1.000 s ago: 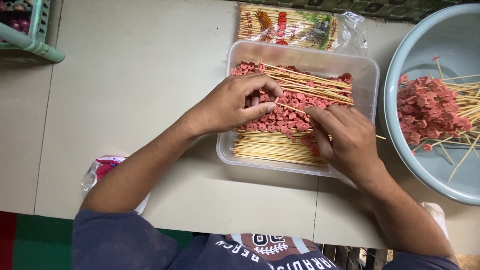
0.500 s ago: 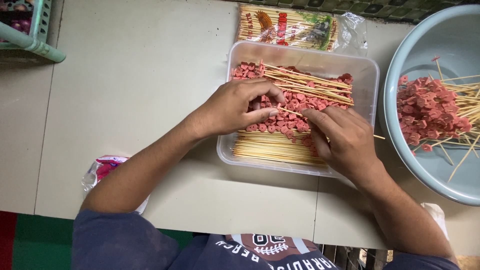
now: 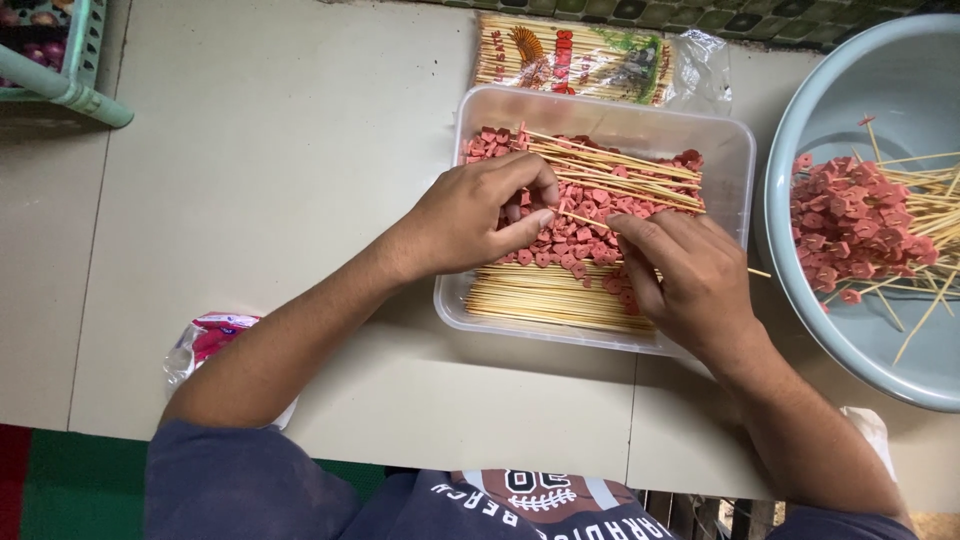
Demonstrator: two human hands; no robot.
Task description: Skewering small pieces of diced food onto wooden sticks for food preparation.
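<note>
Seen from the head camera, the left hand (image 3: 478, 218) rests over the clear plastic tub (image 3: 720, 150), its fingers curled in and its thumb and fingertips pinched at the tip of a bamboo skewer (image 3: 590, 221); whether a sausage piece sits between them cannot be told. Just to its right, the right hand (image 3: 690, 275) grips the same skewer between thumb and fingers, the stick running out past the knuckles toward the tub's edge. Under both hands lie small pink sausage pieces (image 3: 585, 205), with bare skewers (image 3: 545, 293) stacked on the near side of the tub and more resting beyond the fingertips. Well to the right of the right hand, a pale blue basin (image 3: 880, 330) holds finished skewers (image 3: 860, 220). Beyond the tub lies a skewer packet (image 3: 570, 58). Near the left elbow sits a small plastic bag (image 3: 205, 340).
</note>
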